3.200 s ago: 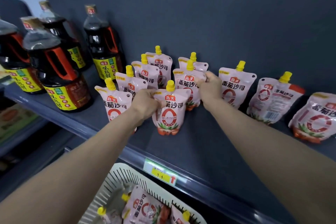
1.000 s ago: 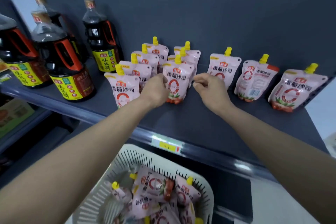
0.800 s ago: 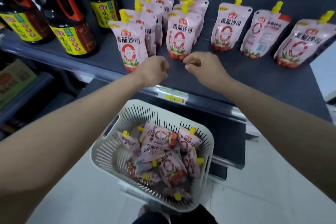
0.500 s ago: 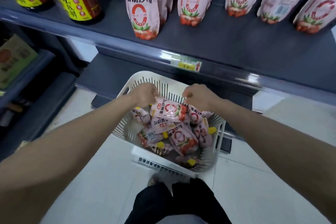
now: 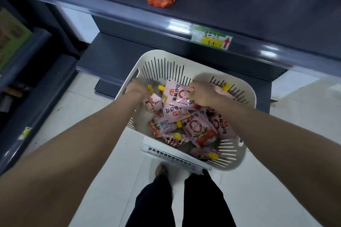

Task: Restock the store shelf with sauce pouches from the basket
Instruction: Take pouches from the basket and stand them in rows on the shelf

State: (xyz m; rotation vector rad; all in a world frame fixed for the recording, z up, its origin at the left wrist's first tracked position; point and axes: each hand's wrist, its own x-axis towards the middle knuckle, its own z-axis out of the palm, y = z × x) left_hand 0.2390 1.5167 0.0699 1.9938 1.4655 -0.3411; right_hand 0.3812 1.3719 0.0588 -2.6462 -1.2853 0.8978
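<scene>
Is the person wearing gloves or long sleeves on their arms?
No. Both the left hand and the right hand are bare, with no gloves, and no rings or watch show. Both forearms are uncovered as far as the picture reaches, so no sleeves are in view. Lower down, the person wears dark trousers.

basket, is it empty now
No, the basket holds a heap of sauce pouches, with both hands reaching in.

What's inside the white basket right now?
The white basket holds a loose heap of pink sauce pouches with yellow caps; the left hand and right hand reach into it. The heap hides the bottom.
</scene>
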